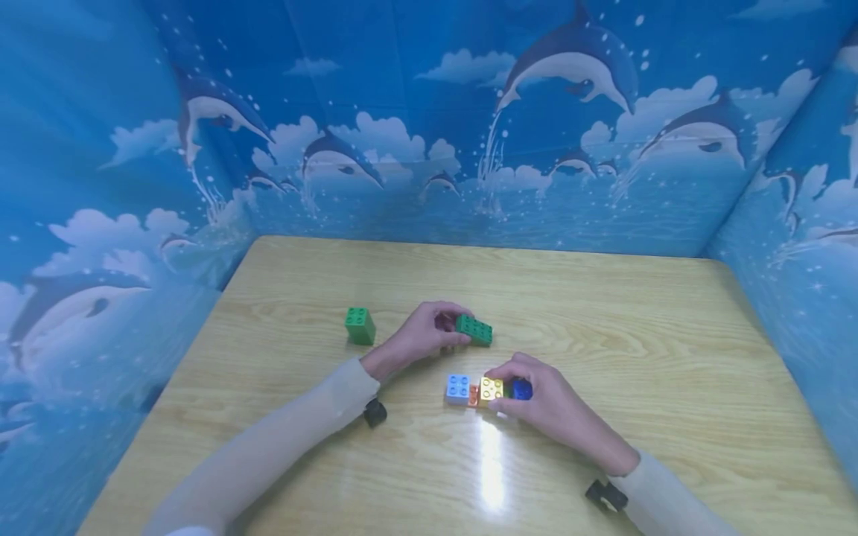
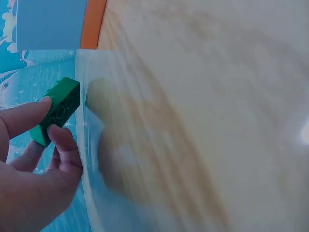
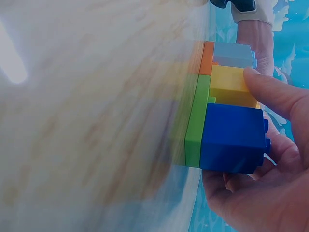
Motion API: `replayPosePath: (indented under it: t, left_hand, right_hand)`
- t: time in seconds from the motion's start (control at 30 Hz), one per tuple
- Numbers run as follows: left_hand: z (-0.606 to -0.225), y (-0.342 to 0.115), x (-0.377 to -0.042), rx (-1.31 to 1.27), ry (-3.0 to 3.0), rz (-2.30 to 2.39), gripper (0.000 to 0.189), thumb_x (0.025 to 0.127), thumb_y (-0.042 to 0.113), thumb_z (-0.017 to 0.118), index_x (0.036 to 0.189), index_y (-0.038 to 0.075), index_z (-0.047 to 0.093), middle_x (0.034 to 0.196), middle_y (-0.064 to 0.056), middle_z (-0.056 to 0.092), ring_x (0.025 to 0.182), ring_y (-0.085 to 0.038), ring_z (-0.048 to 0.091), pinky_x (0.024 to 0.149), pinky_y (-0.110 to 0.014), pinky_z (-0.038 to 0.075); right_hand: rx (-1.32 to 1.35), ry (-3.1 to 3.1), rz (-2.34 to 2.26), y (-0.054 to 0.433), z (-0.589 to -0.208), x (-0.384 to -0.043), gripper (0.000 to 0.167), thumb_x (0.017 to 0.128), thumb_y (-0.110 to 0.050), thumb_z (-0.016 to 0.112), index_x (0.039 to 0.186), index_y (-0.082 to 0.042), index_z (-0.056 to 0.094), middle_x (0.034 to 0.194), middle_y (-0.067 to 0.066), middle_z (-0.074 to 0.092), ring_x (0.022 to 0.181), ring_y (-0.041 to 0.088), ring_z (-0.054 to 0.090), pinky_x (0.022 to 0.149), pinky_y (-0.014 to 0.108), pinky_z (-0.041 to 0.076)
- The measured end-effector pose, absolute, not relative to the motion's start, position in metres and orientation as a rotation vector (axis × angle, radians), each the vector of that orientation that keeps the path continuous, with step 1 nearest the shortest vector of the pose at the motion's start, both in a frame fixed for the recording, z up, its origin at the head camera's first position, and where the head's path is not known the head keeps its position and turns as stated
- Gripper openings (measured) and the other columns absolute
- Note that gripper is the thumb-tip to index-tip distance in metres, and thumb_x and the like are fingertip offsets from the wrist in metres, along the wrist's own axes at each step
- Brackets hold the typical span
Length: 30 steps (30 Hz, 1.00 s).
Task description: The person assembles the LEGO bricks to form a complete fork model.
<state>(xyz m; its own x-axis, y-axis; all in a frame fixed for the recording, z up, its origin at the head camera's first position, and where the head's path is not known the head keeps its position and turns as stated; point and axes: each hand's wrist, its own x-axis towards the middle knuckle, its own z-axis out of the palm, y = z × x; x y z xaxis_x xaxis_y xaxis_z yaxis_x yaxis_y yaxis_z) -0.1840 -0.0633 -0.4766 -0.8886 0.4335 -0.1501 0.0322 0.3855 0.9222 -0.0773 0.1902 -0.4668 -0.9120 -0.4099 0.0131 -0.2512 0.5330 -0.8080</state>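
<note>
My left hand pinches a dark green toy brick between thumb and fingers, its hollow underside showing in the left wrist view. Nearer to me, my right hand grips a joined row of bricks at its yellow brick, the thumb lying against it. In the right wrist view the bottom layer is an orange brick and a light green brick. On top sit a light blue brick, the yellow one and a dark blue brick. The right fingers are partly hidden behind the row.
A tall green block stands on the wooden table, left of my left hand. Blue dolphin-print cloth surrounds the table's back and sides. Light glares off the tabletop in front of the brick row.
</note>
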Motion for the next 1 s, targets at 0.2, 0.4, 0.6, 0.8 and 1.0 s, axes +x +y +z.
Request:
replayPosePath:
  t: [0.2, 0.4, 0.6, 0.8, 1.0]
  left_hand:
    - [-0.476, -0.065, -0.178, 0.436, 2.366, 1.444, 0.04, 0.093, 0.005, 0.087, 0.131, 0.007, 0.076, 0.113, -0.003, 0.065, 0.101, -0.02, 0.063, 0.087, -0.033, 0.058]
    - [-0.475, -0.068, -0.172, 0.498, 2.407, 1.349, 0.043, 0.095, 0.003, 0.083, 0.137, 0.007, 0.073, 0.112, -0.003, 0.059, 0.103, -0.019, 0.059, 0.09, -0.033, 0.055]
    - [-0.472, -0.067, -0.164, 0.513, 2.445, 1.288, 0.043, 0.091, 0.004, 0.086, 0.132, 0.008, 0.073, 0.105, -0.001, 0.065, 0.097, -0.018, 0.063, 0.086, -0.033, 0.057]
    - [-0.472, -0.066, -0.159, 0.539, 2.459, 1.241, 0.038, 0.089, 0.005, 0.089, 0.124, 0.008, 0.077, 0.104, -0.002, 0.064, 0.095, -0.018, 0.06, 0.082, -0.032, 0.055]
    - [-0.474, -0.065, -0.157, 0.505, 2.403, 1.216, 0.034, 0.088, 0.004, 0.09, 0.119, 0.009, 0.076, 0.094, -0.002, 0.067, 0.086, -0.018, 0.062, 0.076, -0.031, 0.055]
  right_hand:
    - [-0.556, 2.595, -1.309, 0.189, -0.466, -0.077, 0.037, 0.088, -0.023, 0.094, 0.122, -0.018, 0.081, 0.103, -0.009, 0.066, 0.1, 0.015, 0.063, 0.092, 0.036, 0.056]
    - [-0.55, 2.604, -1.303, 0.188, -0.466, -0.078, 0.037, 0.087, -0.022, 0.094, 0.121, -0.018, 0.081, 0.104, -0.01, 0.067, 0.101, 0.015, 0.064, 0.093, 0.037, 0.056]
    - [-0.554, 2.605, -1.309, 0.187, -0.466, -0.078, 0.037, 0.087, -0.021, 0.094, 0.121, -0.018, 0.081, 0.104, -0.009, 0.067, 0.101, 0.015, 0.064, 0.092, 0.037, 0.057]
    - [-0.56, 2.595, -1.33, 0.188, -0.466, -0.077, 0.038, 0.085, -0.019, 0.095, 0.121, -0.017, 0.081, 0.104, -0.009, 0.067, 0.1, 0.016, 0.064, 0.089, 0.034, 0.057]
    - [-0.571, 2.592, -1.331, 0.189, -0.465, -0.077, 0.038, 0.086, -0.019, 0.095, 0.121, -0.017, 0.081, 0.103, -0.008, 0.066, 0.096, 0.017, 0.063, 0.085, 0.031, 0.056]
